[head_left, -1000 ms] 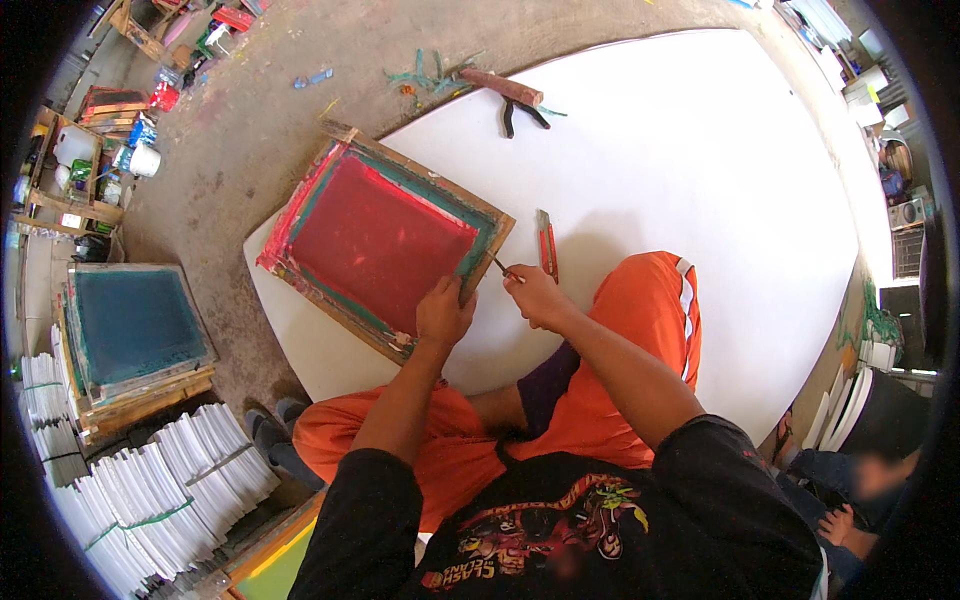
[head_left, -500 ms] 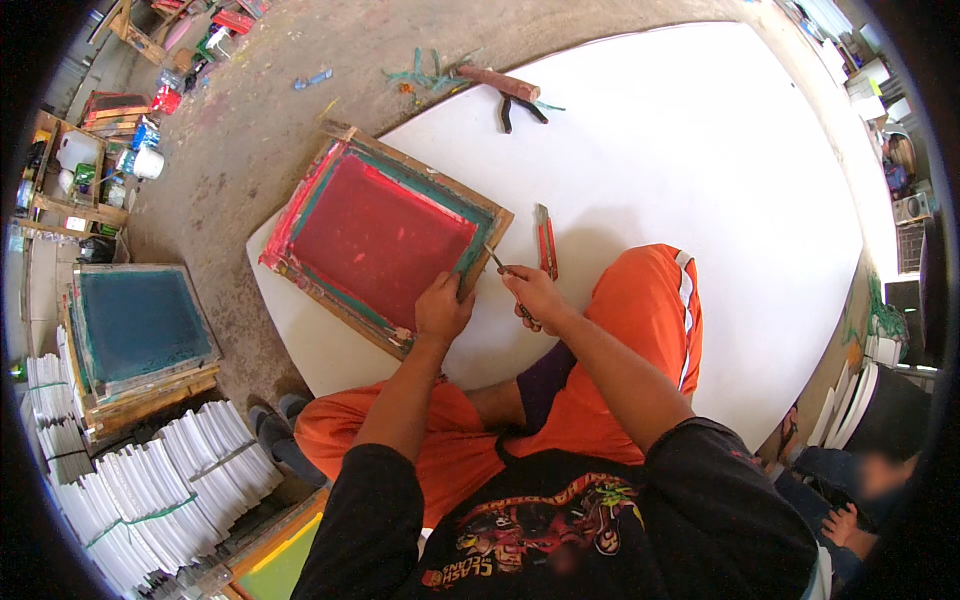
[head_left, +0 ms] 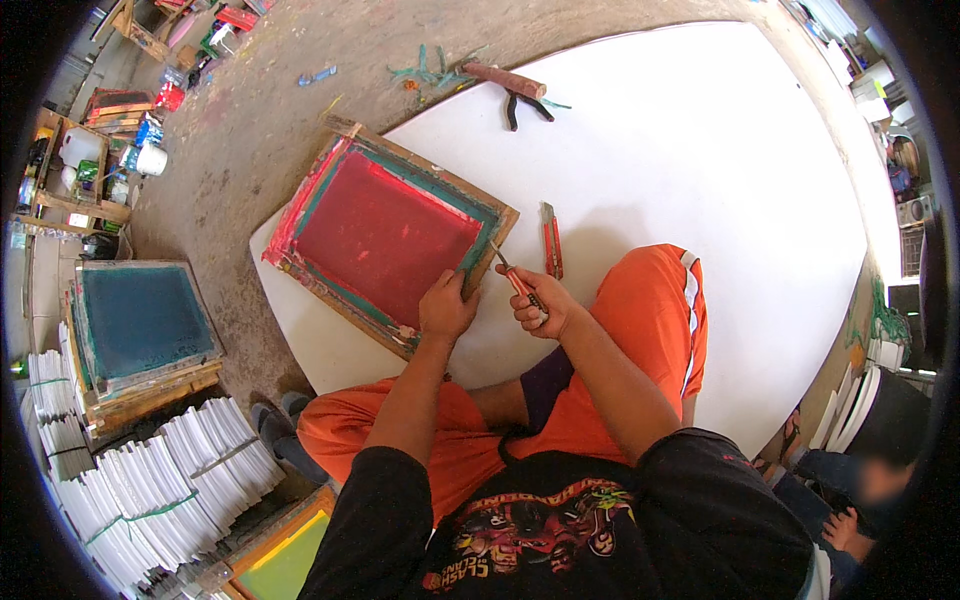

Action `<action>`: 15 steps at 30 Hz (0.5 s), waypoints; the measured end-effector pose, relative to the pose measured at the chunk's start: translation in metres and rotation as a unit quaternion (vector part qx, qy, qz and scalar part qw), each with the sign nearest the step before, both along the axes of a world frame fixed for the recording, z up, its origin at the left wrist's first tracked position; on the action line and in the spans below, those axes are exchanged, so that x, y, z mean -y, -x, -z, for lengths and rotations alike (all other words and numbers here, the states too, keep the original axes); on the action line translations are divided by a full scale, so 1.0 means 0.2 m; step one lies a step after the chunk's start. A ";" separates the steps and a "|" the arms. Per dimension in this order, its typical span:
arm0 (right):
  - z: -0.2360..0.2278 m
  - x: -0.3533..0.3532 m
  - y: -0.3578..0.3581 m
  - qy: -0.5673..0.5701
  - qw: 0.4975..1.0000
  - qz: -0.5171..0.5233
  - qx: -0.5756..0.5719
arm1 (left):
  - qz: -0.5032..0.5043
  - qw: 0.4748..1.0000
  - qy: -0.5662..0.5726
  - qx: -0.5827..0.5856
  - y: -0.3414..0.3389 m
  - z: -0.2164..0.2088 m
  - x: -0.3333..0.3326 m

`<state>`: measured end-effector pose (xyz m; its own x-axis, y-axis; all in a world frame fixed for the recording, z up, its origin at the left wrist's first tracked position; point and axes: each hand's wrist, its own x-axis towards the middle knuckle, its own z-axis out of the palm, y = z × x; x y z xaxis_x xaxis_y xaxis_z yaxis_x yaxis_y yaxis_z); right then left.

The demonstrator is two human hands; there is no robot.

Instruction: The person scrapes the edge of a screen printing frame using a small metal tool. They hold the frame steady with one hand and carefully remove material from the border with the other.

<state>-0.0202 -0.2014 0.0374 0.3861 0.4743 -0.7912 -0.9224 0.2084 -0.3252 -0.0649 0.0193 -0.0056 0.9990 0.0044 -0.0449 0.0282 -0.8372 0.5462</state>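
Note:
A wooden screen-printing frame (head_left: 385,235) with red mesh and a green border lies tilted on the white board (head_left: 700,130). My left hand (head_left: 448,305) is closed round its near right edge, the fingers on the rim and partly hidden. In my right hand (head_left: 545,303) is a screwdriver (head_left: 514,279) with a red and black handle. Its thin metal shaft points at the frame's right-hand side, close to the wood; whether the tip touches cannot be seen. A red utility knife (head_left: 551,243) rests on the board just beyond my right hand.
Black-handled pliers (head_left: 527,108) lie by a brown wooden cylinder (head_left: 505,80) at the board's far edge. Green strips (head_left: 430,68) are on the floor there. To the left stand stacked frames (head_left: 140,320) and bundled white paper (head_left: 170,480). Another person's hand (head_left: 840,527) shows at lower right.
My right hand has turned, bringing more of the screwdriver's red handle into sight. The left hand keeps its hold on the frame. The whole view has shifted slightly.

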 end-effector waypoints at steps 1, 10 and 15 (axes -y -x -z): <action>-0.03 -0.02 0.02 0.030 0.999 -0.009 0.028 | 0.001 1.000 -0.003 -0.012 0.00 0.00 -0.01; -0.04 -0.06 0.11 0.426 0.734 -0.240 0.472 | -0.011 1.000 -0.018 0.005 0.00 0.00 0.01; -0.10 -0.07 0.09 0.444 0.725 -0.265 0.456 | -0.013 1.000 -0.014 0.002 0.00 -0.05 0.02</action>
<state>-0.0388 -0.1883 0.0574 0.8899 0.2080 -0.4060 -0.1139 -0.7605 -0.6392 -0.0645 0.0155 0.0037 0.9987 0.0315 -0.0395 0.0475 -0.8510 0.5231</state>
